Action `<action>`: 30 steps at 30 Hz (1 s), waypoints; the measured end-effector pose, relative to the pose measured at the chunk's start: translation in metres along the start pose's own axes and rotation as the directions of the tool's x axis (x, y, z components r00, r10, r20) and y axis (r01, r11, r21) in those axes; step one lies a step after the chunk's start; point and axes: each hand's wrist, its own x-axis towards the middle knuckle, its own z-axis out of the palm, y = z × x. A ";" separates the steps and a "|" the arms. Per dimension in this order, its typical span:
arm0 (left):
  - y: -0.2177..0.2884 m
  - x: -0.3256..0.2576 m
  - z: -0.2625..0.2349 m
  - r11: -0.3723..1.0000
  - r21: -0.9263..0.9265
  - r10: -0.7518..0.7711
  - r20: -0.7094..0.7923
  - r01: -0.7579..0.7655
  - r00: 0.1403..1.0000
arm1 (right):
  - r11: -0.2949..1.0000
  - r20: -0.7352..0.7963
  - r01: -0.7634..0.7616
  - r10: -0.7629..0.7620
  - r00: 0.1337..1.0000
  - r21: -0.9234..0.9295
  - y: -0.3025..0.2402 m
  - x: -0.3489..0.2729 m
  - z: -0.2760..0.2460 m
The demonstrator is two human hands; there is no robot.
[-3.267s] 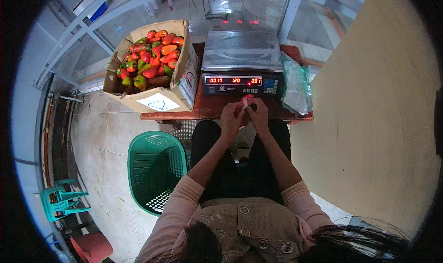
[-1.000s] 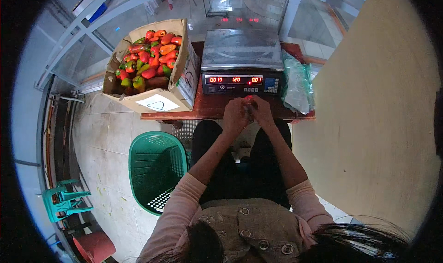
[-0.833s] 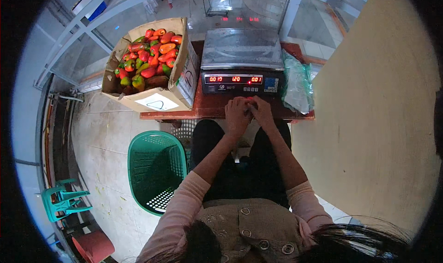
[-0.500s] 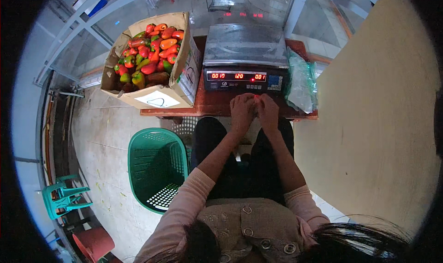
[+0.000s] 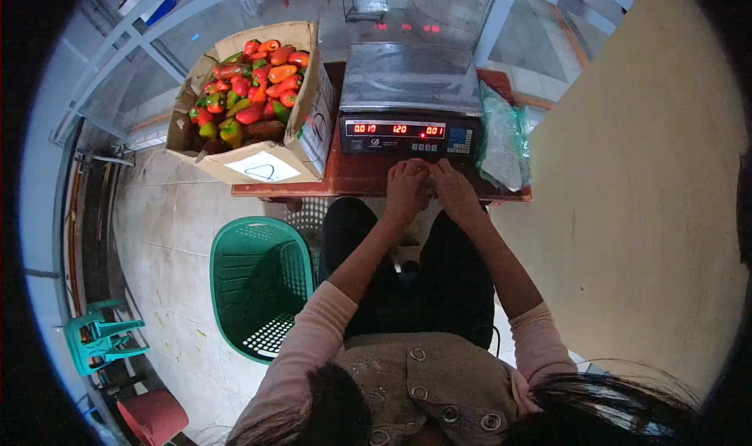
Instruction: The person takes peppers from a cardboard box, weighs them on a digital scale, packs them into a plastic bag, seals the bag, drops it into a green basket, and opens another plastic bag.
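My left hand [image 5: 407, 189] and my right hand [image 5: 457, 191] meet over the front edge of a reddish-brown table [image 5: 348, 181], just in front of a digital scale [image 5: 411, 133]. Both have their fingers curled and pressed together at the tips. A trace of red shows between them, but the fingers cover it and I cannot make out what it is. The scale's metal pan [image 5: 410, 78] holds nothing I can see, and its red display is lit. To its left stands an open cardboard box [image 5: 313, 125] of red, orange and green peppers [image 5: 252, 93].
Clear plastic bags [image 5: 501, 144] lie right of the scale. A green perforated basket [image 5: 235, 274] sits on the tiled floor at my left. Farther left are a green plastic chair [image 5: 98, 340] and a red bucket [image 5: 153, 415]. A beige panel [image 5: 627, 211] rises at my right.
My right forearm has swung outward to the right, and the hands have shifted slightly against each other. The red bit between the fingers shows less. The whole view has drifted slightly.
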 end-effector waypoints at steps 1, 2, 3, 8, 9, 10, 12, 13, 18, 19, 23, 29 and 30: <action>0.001 -0.001 -0.001 1.000 0.004 0.025 -0.012 -0.025 1.000 | 0.996 0.008 0.008 -0.008 1.000 -0.087 0.003 -0.001 0.003; 0.000 -0.003 -0.002 0.999 0.015 0.045 -0.026 -0.044 0.999 | 0.985 0.016 0.024 -0.021 1.000 -0.169 0.001 0.001 0.003; -0.002 -0.005 -0.003 0.999 0.018 0.045 -0.036 -0.044 0.998 | 0.984 0.012 0.032 -0.030 0.999 -0.173 -0.001 0.001 0.002; -0.005 -0.014 -0.011 0.990 -0.020 0.138 -0.079 -0.140 0.987 | 0.998 0.106 -0.028 0.034 0.994 -0.063 -0.019 -0.004 -0.006; -0.003 -0.016 -0.016 0.990 -0.019 0.139 -0.085 -0.141 0.987 | 0.998 0.103 -0.023 0.030 0.994 -0.066 -0.017 -0.008 -0.004; 0.000 -0.019 -0.021 0.990 -0.037 0.137 -0.033 -0.138 0.990 | 0.997 0.048 0.026 -0.022 0.999 -0.074 -0.012 -0.014 0.001; 0.008 -0.028 -0.035 0.989 -0.053 0.136 0.018 -0.135 0.990 | 0.994 -0.007 0.076 -0.077 0.997 -0.085 -0.013 -0.022 0.000; 0.008 -0.035 -0.041 0.986 -0.056 0.159 -0.012 -0.160 0.987 | 0.951 0.049 0.006 -0.022 0.999 0.308 -0.016 -0.025 -0.005; 0.019 -0.053 -0.093 0.969 -0.044 0.243 -0.030 -0.245 0.969 | 0.352 0.459 -0.438 0.027 0.888 0.827 -0.056 -0.049 -0.039; 0.026 -0.053 -0.103 0.969 -0.066 0.235 -0.044 -0.237 0.971 | 0.178 0.417 -0.431 0.111 0.902 0.885 -0.065 -0.054 -0.038; 0.023 -0.063 -0.110 0.959 -0.100 0.253 -0.113 -0.265 0.961 | -0.285 0.448 -0.357 0.391 0.804 0.890 -0.117 -0.060 -0.061; 0.030 -0.073 -0.100 0.962 -0.074 0.259 -0.073 -0.265 0.963 | -0.293 0.373 -0.318 0.152 0.915 0.902 -0.092 -0.079 -0.044; 0.031 -0.075 -0.098 0.962 -0.076 0.255 -0.069 -0.260 0.964 | -0.296 0.378 -0.322 0.153 0.913 0.899 -0.093 -0.079 -0.044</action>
